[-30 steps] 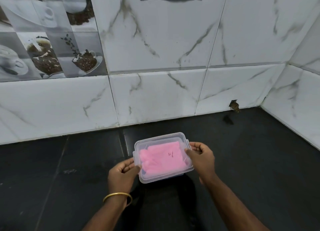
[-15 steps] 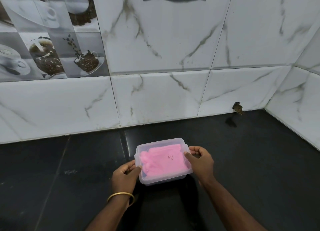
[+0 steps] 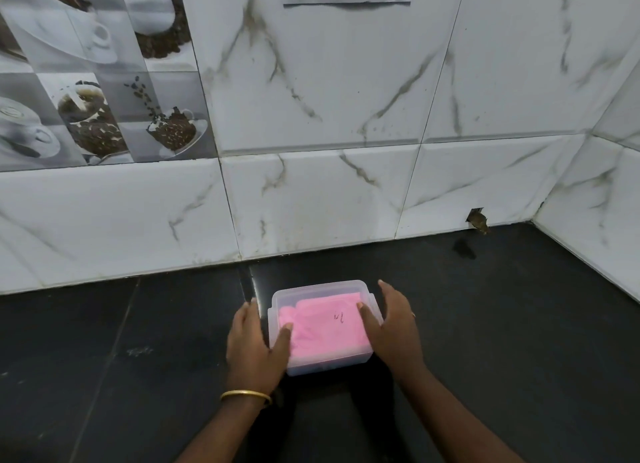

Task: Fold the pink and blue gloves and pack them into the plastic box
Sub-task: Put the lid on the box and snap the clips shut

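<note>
Grip: left hand (image 3: 254,341) and right hand (image 3: 393,327) were laid open-fingered against the short ends of the plastic box (image 3: 322,327), thumbs on its lid. Pink gloves (image 3: 325,327) were seen inside; box centred between hands on table (image 3: 519,324), long axis running left to right.

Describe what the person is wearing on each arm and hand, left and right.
The left hand is bare, with a thin gold bangle around the wrist. The right hand is also bare; a small ring seems to sit on one finger, too small to be sure. Both forearms are uncovered, with no sleeves, gloves or watch in view.
</note>
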`<state>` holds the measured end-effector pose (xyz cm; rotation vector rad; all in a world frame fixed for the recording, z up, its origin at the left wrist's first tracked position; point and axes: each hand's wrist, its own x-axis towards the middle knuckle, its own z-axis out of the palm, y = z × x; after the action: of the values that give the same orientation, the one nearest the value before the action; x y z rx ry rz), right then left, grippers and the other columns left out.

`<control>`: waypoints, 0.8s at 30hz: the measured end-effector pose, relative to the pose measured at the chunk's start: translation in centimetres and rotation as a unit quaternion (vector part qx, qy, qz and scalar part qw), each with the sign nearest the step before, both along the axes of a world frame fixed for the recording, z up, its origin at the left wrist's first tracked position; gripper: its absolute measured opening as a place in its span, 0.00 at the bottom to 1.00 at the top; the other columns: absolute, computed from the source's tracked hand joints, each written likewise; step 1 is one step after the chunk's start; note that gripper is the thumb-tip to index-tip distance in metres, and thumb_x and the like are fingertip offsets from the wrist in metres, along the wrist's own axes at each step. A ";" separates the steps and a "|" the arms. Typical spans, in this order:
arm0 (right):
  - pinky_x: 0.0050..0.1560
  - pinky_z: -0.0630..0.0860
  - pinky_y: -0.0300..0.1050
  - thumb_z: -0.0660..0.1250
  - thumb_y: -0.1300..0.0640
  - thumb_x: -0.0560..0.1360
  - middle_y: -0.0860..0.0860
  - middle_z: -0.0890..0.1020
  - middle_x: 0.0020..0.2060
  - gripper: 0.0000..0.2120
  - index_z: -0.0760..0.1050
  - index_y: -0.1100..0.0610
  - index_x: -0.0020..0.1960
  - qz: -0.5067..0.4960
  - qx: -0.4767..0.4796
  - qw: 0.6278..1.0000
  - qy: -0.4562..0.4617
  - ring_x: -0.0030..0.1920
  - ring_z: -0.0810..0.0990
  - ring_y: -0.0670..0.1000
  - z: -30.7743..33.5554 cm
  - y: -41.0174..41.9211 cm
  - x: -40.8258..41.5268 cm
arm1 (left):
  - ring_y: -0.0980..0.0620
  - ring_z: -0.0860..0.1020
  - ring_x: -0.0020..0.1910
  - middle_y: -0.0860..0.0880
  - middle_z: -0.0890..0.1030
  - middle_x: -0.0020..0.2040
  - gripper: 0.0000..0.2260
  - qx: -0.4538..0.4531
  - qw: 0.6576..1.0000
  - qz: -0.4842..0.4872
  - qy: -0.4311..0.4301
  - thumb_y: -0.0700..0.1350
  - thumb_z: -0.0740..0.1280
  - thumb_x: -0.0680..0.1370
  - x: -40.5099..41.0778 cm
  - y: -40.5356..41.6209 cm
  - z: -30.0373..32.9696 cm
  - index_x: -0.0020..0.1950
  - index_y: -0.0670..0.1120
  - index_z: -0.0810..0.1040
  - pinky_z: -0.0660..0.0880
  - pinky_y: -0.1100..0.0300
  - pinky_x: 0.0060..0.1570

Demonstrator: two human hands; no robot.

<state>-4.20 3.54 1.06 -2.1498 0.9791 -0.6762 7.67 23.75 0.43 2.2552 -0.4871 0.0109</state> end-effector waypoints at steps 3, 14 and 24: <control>0.75 0.55 0.56 0.56 0.35 0.77 0.51 0.57 0.79 0.34 0.55 0.47 0.79 0.086 -0.179 0.973 0.115 0.79 0.52 0.57 0.4 0.7 1.5 | 0.39 0.51 0.78 0.42 0.51 0.80 0.42 0.161 0.965 -0.088 -0.188 0.70 0.53 0.74 -0.1 -1.5 0.8 0.79 0.44 0.53 0.58 0.41 0.71; 0.75 0.38 0.59 0.38 0.27 0.73 0.49 0.44 0.80 0.37 0.42 0.41 0.79 0.184 -0.234 0.917 0.264 0.79 0.37 0.57 -0.8 -0.5 4.5 | 0.41 0.35 0.77 0.45 0.39 0.79 0.46 0.323 0.923 -0.180 -0.109 0.74 0.36 0.70 2.4 -4.6 0.1 0.79 0.45 0.40 0.43 0.42 0.75; 0.75 0.39 0.63 0.33 0.24 0.70 0.48 0.43 0.80 0.40 0.39 0.40 0.78 0.191 -0.226 0.915 0.274 0.78 0.36 0.57 -1.4 -0.8 4.8 | 0.42 0.38 0.78 0.45 0.40 0.80 0.46 0.329 0.922 -0.187 -0.087 0.74 0.41 0.71 2.3 -4.7 0.7 0.79 0.46 0.41 0.47 0.41 0.76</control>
<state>0.65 2.69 -0.35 -2.9315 0.6608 -0.0958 9.99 19.06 1.10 2.7804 -1.1512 -0.1746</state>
